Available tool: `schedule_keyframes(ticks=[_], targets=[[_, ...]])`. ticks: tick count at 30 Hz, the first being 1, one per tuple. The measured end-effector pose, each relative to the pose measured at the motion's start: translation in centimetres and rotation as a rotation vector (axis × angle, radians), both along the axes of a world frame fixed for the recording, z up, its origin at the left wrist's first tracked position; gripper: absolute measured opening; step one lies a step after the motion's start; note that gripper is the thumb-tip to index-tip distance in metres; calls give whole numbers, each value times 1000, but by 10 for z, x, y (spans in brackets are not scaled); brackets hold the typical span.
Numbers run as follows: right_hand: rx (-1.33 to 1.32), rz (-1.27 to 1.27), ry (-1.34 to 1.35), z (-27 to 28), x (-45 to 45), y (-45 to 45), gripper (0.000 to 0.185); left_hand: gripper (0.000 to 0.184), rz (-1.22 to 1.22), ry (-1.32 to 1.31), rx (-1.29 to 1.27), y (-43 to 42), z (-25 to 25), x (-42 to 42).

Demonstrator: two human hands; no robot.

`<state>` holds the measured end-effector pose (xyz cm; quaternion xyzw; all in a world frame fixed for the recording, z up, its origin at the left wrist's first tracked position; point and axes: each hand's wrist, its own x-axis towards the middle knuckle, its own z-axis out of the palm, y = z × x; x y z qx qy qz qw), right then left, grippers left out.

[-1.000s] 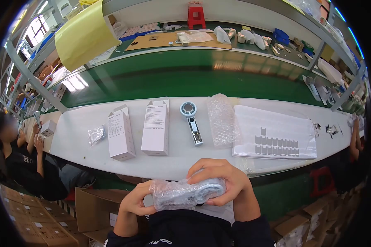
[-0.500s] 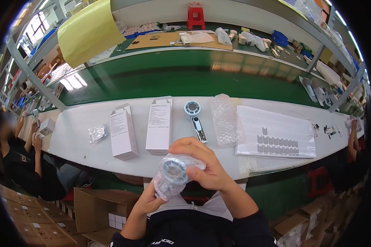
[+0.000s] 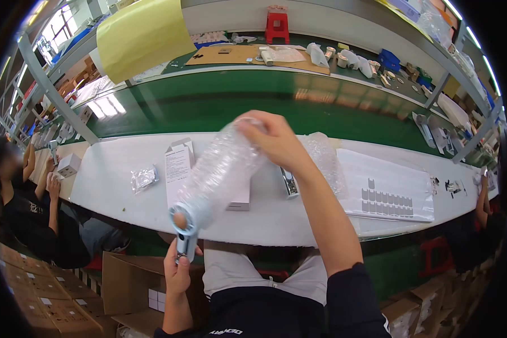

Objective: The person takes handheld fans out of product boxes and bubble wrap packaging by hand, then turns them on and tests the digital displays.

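Observation:
My left hand (image 3: pixel 178 266) is closed round the handle of a light-blue handheld fan (image 3: pixel 185 217), low at the table's front edge. Above it, my right hand (image 3: pixel 267 137) grips the top of a bubble-wrap sleeve (image 3: pixel 222 163), which stretches down to the fan's head and is slightly blurred. Behind the sleeve stand two white boxes, one at the left (image 3: pixel 177 169) and one mostly hidden (image 3: pixel 241 196). A second fan (image 3: pixel 289 182) lies on the table, partly covered by my right wrist and forearm. More bubble wrap (image 3: pixel 327 163) lies right of it.
A white sheet with grey stickers (image 3: pixel 386 186) lies on the right of the white table (image 3: pixel 112 197). A small plastic packet (image 3: pixel 145 178) is at the left. Co-workers sit at both sides. Cardboard boxes (image 3: pixel 135 281) stand below, and a green surface (image 3: pixel 236 96) runs behind.
My right hand has moved up and away from my left, drawing the bubble wrap out long. The fan's head and handle now show bare in my left hand. The view has shifted slightly.

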<state>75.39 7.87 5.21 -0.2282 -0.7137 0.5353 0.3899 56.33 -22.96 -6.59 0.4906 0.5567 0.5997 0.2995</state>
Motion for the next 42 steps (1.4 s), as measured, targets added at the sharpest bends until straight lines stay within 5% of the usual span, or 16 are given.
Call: schedule_keyframes(ticks=[2, 5, 9, 11, 12, 16, 19, 26, 29, 36, 42], targets=[[311, -27, -143, -6, -32, 23, 24, 48, 109, -35, -10, 4, -6, -6], [187, -110, -236, 8, -68, 44, 27, 43, 227, -94, 14, 15, -10, -10], [-83, 285, -337, 3, -82, 76, 25, 45, 316, -175, 20, 28, -28, -19], [163, 345, -551, -2, -101, 76, 37, 44, 362, -109, -127, 26, -36, -31], [234, 312, -623, -11, -112, 74, 40, 39, 413, -33, 41, 32, -31, -26], [633, 161, -618, -47, -147, 49, 46, 38, 475, -21, -5, 36, -31, -38], [447, -152, -524, -62, -163, 33, 44, 39, 569, 14, 15, 37, -18, -38], [973, -601, -647, -60, -163, 8, 37, 45, 455, 23, 122, 34, -6, -25], [839, -411, -586, -34, -140, -23, 32, 47, 418, 96, 120, 39, -1, -16], [904, 106, -1280, -60, -124, -56, 26, 47, 362, 182, 178, 76, -14, -20], [678, 212, -1172, -61, -155, -48, 34, 46, 523, 290, 182, 74, -15, -28]])
